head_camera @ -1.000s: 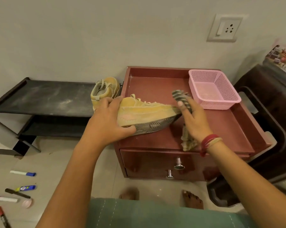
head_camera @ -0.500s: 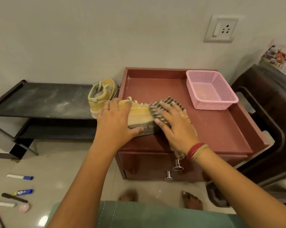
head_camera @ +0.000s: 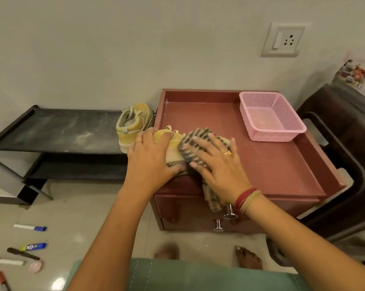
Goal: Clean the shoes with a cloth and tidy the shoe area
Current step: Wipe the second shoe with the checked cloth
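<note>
Wiping is partway: my left fingers (head_camera: 148, 136) clamp one shoe (head_camera: 173, 150), right fingers (head_camera: 200, 144) press flat on the cloth (head_camera: 195, 135); other shoe (head_camera: 133, 124), ten o'clock, probably waits.

Wall (head_camera: 114, 49): plain and pale, straight ahead of me.
Socket (head_camera: 283, 39): white switch plate on the wall, upper right.
Floor (head_camera: 83, 217): glossy pale tiles, with a glare spot at my lower left.
Rack (head_camera: 62, 131): black, two shelves, dusty top, against the wall on my left.
Cabinet (head_camera: 198, 93): reddish-brown, rimmed top, two metal knobs (head_camera: 230, 213), just beside the rack.
Dark furniture (head_camera: 345, 143): brown, right of the cabinet.
</note>
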Demonstrator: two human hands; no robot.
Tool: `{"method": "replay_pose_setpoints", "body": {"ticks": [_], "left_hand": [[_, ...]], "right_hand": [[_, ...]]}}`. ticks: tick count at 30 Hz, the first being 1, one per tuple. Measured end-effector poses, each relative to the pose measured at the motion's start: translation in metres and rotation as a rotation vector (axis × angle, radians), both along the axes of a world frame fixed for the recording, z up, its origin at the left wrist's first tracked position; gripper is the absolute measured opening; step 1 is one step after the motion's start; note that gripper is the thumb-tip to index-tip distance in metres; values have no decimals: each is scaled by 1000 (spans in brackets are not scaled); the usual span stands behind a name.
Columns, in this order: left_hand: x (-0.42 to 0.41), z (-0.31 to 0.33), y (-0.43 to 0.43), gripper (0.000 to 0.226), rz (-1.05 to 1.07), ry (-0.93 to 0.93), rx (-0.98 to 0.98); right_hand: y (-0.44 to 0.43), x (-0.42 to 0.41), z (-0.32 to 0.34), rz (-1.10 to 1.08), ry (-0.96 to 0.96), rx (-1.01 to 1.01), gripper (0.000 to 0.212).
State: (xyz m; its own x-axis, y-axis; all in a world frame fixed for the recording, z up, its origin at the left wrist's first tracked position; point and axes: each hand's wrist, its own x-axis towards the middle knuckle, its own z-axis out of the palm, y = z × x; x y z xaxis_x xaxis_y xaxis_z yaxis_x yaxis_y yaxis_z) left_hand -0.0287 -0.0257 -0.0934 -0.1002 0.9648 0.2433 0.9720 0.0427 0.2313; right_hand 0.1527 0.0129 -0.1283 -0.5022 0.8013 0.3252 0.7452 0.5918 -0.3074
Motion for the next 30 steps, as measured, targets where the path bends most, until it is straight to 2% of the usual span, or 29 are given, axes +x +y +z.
{"method": "replay_pose_setpoints", "body": {"ticks": [2, 4, 8, 9, 11, 13, 15, 17, 19, 20, 21, 23, 24, 25, 28, 30], "left_hand": [[-1, 1, 1, 82, -2, -1, -24], [-1, 2, 3, 82, -5, -7, -30], [0, 0, 2, 78, -9, -17, -7], [-1, -1, 2, 78, -9, -17, -9], [-3, 0, 3, 80, -10, -10, -27], [-3, 1, 3, 82, -19, -9, -29], [-2, 1, 1, 81, -24, -12, -24], [-1, 0, 2, 81, -27, -19, -16], [-2, -1, 3, 81, -20, -25, -11], [-3, -1, 3, 81, -18, -27, -11], [-4, -1, 4, 81, -17, -28, -11], [-3, -2, 3, 80, -19, -27, -9], [-3, -2, 3, 80, -21, -27, -7], [-3, -2, 3, 80, -21, -29, -7], [-4, -1, 4, 81, -14, -32, -6], [-4, -2, 4, 81, -18, -31, 4]], "right_hand": [[22, 16, 6, -178, 131, -137, 65], [31, 23, 10, -254, 158, -192, 62], [-3, 1, 11, 118, 100, -65, 52], [-6, 0, 11, 164, 54, -17, 51], [10, 10, 6, 69, 28, 21, 50], [31, 32, 5, -137, 177, -119, 48], [47, 53, 10, -273, 444, -339, 35], [51, 61, 12, -333, 604, -298, 30], [41, 57, 16, -232, 682, -206, 36], [34, 50, 14, -142, 652, -203, 40], [26, 42, 9, -43, 535, -191, 46], [15, 32, -3, 94, 167, -95, 50], [15, 31, -8, 110, 92, -77, 49], [20, 33, -8, 85, 123, -95, 49], [37, 41, -6, -106, 388, -258, 58], [31, 38, -8, -32, 339, -245, 53]]}}
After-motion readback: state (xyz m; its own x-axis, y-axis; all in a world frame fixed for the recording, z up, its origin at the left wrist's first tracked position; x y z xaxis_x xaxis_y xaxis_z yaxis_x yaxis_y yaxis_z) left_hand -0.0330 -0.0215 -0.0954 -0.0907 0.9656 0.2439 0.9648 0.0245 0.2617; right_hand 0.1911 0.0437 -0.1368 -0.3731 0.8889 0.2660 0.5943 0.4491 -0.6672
